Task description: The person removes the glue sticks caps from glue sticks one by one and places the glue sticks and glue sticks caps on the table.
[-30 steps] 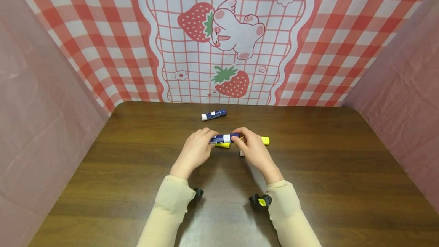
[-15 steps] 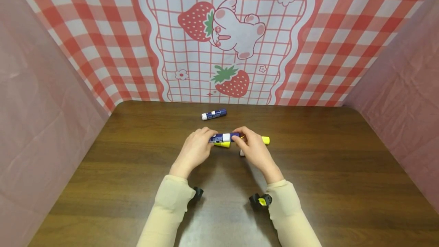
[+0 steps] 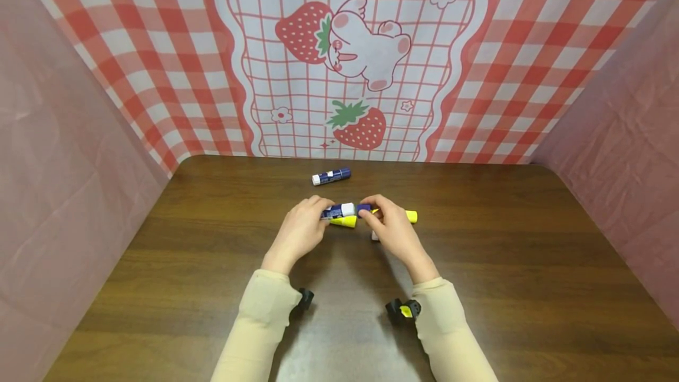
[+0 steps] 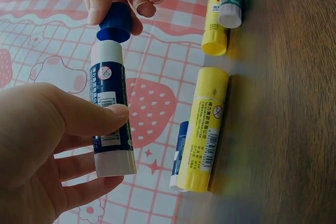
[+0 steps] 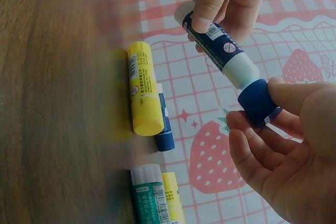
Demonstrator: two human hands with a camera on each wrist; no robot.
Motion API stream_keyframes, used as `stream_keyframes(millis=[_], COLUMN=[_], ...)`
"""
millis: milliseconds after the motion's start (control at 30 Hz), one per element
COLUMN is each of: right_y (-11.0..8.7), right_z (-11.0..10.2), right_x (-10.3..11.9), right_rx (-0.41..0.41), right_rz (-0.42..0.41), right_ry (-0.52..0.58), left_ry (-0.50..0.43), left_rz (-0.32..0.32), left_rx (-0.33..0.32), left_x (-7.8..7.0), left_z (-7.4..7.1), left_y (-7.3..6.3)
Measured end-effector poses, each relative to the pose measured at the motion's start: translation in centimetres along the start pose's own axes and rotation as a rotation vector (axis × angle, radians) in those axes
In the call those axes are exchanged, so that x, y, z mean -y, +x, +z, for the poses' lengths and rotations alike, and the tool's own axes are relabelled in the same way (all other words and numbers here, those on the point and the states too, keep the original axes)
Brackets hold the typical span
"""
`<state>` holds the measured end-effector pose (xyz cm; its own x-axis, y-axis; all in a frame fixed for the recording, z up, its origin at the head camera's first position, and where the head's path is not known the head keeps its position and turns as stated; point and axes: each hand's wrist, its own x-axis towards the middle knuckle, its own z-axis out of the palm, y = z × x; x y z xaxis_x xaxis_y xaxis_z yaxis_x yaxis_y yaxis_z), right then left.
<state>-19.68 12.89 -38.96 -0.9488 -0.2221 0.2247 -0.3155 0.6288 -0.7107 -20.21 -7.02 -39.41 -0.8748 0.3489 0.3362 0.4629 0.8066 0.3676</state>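
Observation:
My left hand (image 3: 301, 230) holds the dark blue barrel of a glue stick (image 4: 109, 85), thumb across its label. A white base shows at one end and a white collar at the other. My right hand (image 3: 395, 233) pinches the blue cap (image 5: 257, 100) between thumb and fingers. In the head view a narrow gap parts the cap from the collar; in the right wrist view they look nearly touching. Both hands are raised above the table, the stick lying roughly level between them.
Below the hands lie a yellow glue stick (image 4: 202, 135), a second yellow one (image 4: 214, 32) and a green one with a whitish end (image 5: 149, 195). Another blue glue stick (image 3: 331, 177) lies farther back on the wooden table (image 3: 212, 311). A strawberry-print cloth (image 3: 371, 63) hangs behind.
The blue cap has come off the glue stick's collar, opening a gap between them. My left hand has shifted very slightly left with the barrel; my right hand has hardly moved.

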Motion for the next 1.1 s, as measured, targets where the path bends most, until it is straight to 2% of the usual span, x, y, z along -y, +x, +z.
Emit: stream_keyframes(millis=[400,833,1100], right_y=[-0.05,0.03,0.03], right_z=[0.21,0.54,0.90], right_x=[0.08,-0.12,-0.18], right_rx=[-0.017,-0.009,-0.013], right_rz=[-0.041,-0.051,-0.047], right_ry=[-0.009,-0.008,-0.020], left_ry=[-0.053,-0.072,-0.121], left_rz=[-0.043,-0.070,-0.106], left_rx=[-0.007,-0.025,-0.026], left_x=[0.25,0.43,0.77], left_z=[-0.11,0.01,0.42], left_y=[-0.13,-0.17,-0.25])
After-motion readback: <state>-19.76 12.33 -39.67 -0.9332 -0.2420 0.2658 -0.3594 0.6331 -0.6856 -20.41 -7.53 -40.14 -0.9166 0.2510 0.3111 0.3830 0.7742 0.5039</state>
